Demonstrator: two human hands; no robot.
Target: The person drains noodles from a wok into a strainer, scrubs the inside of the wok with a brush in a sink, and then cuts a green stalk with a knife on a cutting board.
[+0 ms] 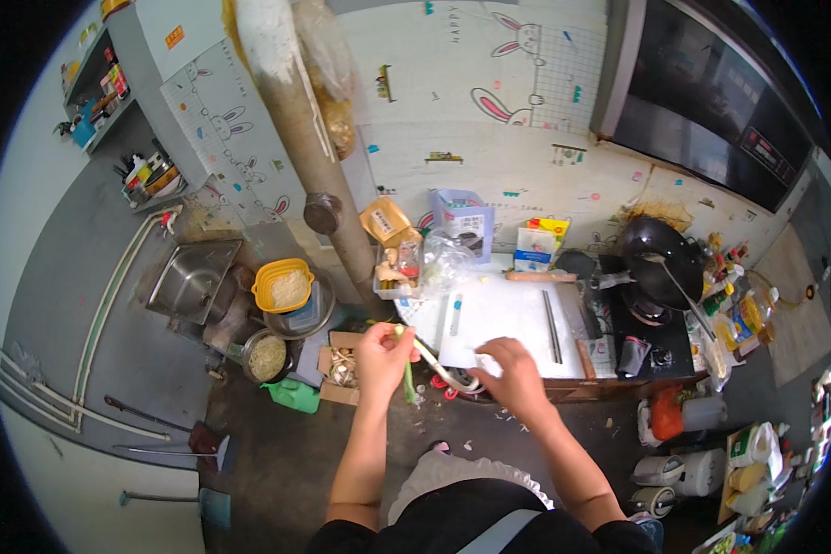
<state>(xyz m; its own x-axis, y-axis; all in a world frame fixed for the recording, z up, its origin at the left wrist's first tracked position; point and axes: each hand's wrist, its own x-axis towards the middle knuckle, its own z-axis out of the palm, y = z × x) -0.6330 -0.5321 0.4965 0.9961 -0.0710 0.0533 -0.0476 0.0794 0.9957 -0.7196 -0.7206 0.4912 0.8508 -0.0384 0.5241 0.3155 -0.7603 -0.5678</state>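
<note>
In my left hand (382, 363) I hold a scallion (426, 354) between thumb and fingers. Its pale stalk slants down to the right, and a green leaf hangs below the hand. My right hand (509, 377) is beside the stalk's lower end with its fingers curled. A small white patch shows between thumb and fingers; whether it is something pinched is unclear. Both hands are over the near edge of the worktop. Beyond them lies a white cutting board (498, 325) with dark chopsticks (552, 325). A cleaver (582, 318) with a wooden handle lies at its right.
A rolling pin (540, 276) lies behind the board. At right, a black wok (661, 266) with a ladle stands on the stove. Plastic bag (449, 253) and tub of ginger (396, 270) are back left. Lower left are a yellow basket (263, 294), mushroom box (341, 396) and green jug (301, 396).
</note>
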